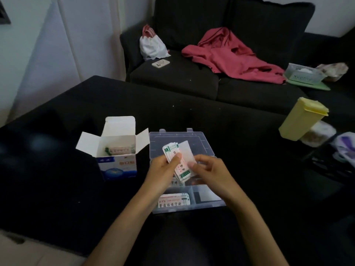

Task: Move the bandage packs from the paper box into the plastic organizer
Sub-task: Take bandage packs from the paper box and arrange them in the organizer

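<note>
A clear plastic organizer (203, 203) lies open on dark cloth, one bandage pack (173, 201) already in its near left compartment; above it, the left hand (163, 168) pinches a fanned stack of packs (175, 160) while the right hand (208, 167) grips the stack's right edge; the loose fan could slip and scatter outside the compartments; further left, the paper box (117, 150) stands open, more packs inside.
</note>
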Motion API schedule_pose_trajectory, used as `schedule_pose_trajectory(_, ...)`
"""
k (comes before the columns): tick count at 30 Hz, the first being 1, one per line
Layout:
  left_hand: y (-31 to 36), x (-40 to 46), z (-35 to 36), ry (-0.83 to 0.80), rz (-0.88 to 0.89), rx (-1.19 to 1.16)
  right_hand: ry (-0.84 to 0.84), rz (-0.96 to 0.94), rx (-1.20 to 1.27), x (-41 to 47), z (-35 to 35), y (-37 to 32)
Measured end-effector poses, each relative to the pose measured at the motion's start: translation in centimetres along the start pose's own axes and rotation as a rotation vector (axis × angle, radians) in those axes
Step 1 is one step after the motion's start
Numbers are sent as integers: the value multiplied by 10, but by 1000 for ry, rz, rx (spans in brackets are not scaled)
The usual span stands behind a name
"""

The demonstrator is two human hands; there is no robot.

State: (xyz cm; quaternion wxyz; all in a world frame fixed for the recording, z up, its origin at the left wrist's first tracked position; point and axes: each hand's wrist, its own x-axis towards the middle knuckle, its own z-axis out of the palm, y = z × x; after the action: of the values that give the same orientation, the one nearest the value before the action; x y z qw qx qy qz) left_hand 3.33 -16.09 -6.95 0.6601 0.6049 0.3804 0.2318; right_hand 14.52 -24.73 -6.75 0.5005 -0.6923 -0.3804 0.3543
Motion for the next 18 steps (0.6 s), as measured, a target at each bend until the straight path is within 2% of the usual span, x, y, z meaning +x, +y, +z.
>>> schedule_pose_trajectory(6,5,7,-9,43,42,-24,309,-63,-378,-4,-30,31)
schedule_pose_trajectory(7,6,8,-12,53,39,-35,377,-66,-345,-5,-34,36)
schedule_pose_trajectory(9,7,10,-17,68,26,-57,540,-12,-79,-9,-40,44)
schedule_pose_trajectory(11,9,10,-22,74,17,-61,597,103,171,-10,-41,49)
schedule_pose_trajectory(14,9,12,-28,89,30,-41,567,197,126,-7,-38,58)
schedule_pose_trajectory(18,10,13,-30,93,49,-31,592,209,121,-4,-37,58)
